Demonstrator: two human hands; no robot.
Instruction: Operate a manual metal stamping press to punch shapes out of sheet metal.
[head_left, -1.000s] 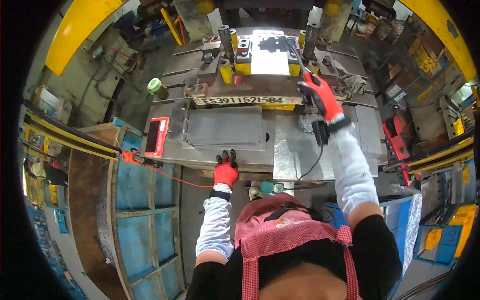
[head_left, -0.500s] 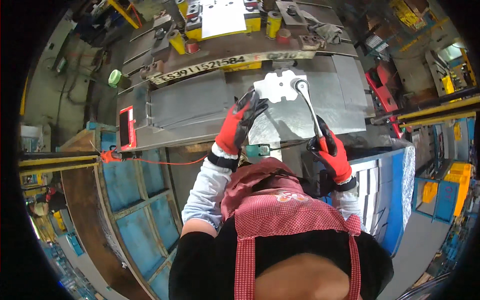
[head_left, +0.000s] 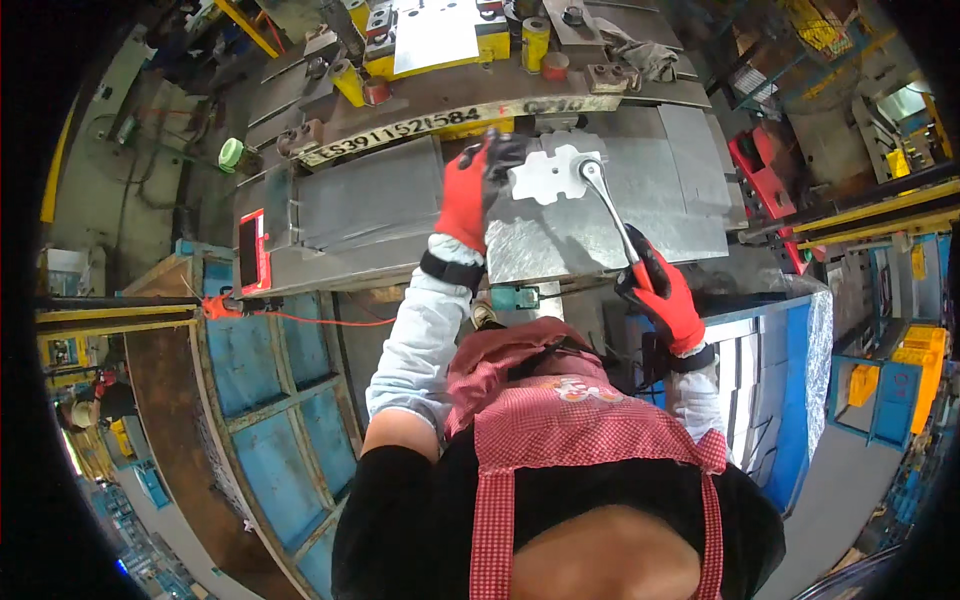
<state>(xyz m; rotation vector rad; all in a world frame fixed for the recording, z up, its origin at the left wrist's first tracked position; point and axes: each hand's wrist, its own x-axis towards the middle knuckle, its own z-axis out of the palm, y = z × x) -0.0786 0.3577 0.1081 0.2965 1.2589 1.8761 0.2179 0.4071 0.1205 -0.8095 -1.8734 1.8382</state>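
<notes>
A flat light-coloured metal plate with notched edges and small holes [head_left: 545,178] lies on the smooth metal sheet on the press bed. My right hand [head_left: 660,295], in a red and black glove, is closed around the red handle of a ratchet wrench [head_left: 612,213]. The wrench's round head rests over the right part of the notched plate. My left hand [head_left: 478,185], gloved the same way, is raised just beyond the plate's left edge. Its dark fingers are slightly blurred but look stretched out, with nothing visible in them.
A die with yellow blocks and a white sheet [head_left: 436,38] stands at the back, behind a long marked bar [head_left: 460,122]. At left lie a grey metal sheet [head_left: 370,195] and a red-framed dark device [head_left: 254,250]. A blue bin [head_left: 790,385] stands at near right.
My left hand has moved up and slightly left, away from the plate's near left edge. The plate and wrench head appear slightly further left and lower in view; my right hand keeps its grip.
</notes>
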